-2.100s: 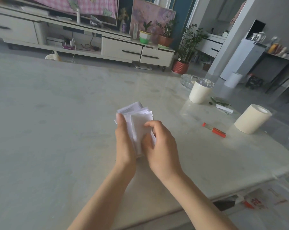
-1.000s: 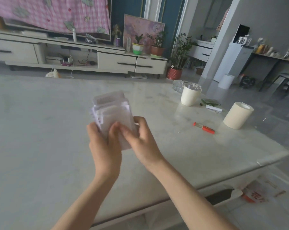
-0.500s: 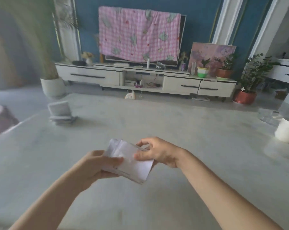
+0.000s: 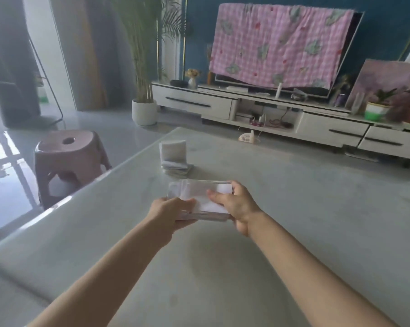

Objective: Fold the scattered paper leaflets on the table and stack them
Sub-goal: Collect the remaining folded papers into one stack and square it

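my left hand [image 4: 168, 212] and right hand [image 4: 237, 204] both gripping the folded leaflet bundle [image 4: 200, 199] above the table [image 4: 293, 232], leaflet stack [image 4: 175, 159] just beyond

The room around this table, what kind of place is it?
Probably a home living room: a cloth-covered television stands on a low white cabinet, with a tall potted plant and a plastic stool nearby.

The pale, glossy table [image 4: 293, 232] runs wide; a stack [image 4: 176, 168] of folded leaflets lies near its far left corner; the top leaflet [image 4: 173, 151] stands propped half open.
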Action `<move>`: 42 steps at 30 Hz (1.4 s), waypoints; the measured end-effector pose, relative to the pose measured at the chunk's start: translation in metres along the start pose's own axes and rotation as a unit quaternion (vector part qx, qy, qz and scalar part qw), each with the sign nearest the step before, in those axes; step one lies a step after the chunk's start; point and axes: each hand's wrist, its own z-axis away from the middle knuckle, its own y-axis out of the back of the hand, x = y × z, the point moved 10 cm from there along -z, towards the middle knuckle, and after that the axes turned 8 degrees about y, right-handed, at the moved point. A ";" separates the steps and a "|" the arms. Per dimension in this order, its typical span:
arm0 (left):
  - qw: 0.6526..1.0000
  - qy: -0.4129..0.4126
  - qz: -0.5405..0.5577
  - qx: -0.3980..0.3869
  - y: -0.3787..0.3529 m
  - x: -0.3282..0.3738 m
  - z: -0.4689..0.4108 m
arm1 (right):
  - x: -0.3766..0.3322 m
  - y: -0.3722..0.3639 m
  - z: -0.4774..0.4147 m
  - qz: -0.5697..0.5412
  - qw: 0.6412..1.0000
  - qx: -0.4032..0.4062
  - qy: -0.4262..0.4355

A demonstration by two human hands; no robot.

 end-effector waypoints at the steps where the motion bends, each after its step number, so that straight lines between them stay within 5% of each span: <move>1: 0.999 -0.001 -0.047 -0.027 -0.006 0.006 -0.005 | 0.003 0.005 -0.007 0.000 1.000 0.027 0.002; 3: 0.973 -0.058 -0.222 0.010 -0.004 0.033 -0.021 | 0.011 0.019 -0.025 -0.022 0.996 0.081 -0.001; 6: 0.807 -0.295 -0.453 0.239 0.010 0.126 -0.034 | 0.025 0.047 -0.052 -0.043 0.989 0.138 -0.017; 8: 0.737 -0.387 -0.492 0.253 0.001 0.164 -0.046 | 0.032 0.058 -0.060 -0.059 0.987 0.145 -0.028; 10: 0.701 -0.391 -0.556 0.213 -0.017 0.182 -0.083 | 0.043 0.066 -0.071 -0.060 0.985 0.159 -0.035; 15: 0.695 -0.290 -0.643 0.140 -0.027 0.171 -0.140 | 0.056 0.079 -0.089 -0.082 0.973 0.214 -0.037; 18: 0.651 -0.295 -0.690 0.112 -0.032 0.140 -0.140 | 0.059 0.085 -0.097 -0.089 0.960 0.260 -0.053; 24: 0.686 -0.323 -0.647 0.082 -0.008 0.098 -0.146 | 0.058 0.078 -0.104 -0.074 0.948 0.301 -0.068; 29: 0.585 -0.223 -0.776 0.070 -0.004 0.070 -0.163 | 0.038 0.066 -0.106 0.053 0.955 0.290 -0.040; 34: 0.555 -0.172 -0.810 0.074 -0.001 0.065 -0.173 | 0.036 0.066 -0.107 0.105 0.956 0.270 -0.053; 42: 0.593 -0.136 -0.790 0.073 0.003 0.063 -0.171 | 0.039 0.061 -0.111 0.096 0.959 0.259 -0.064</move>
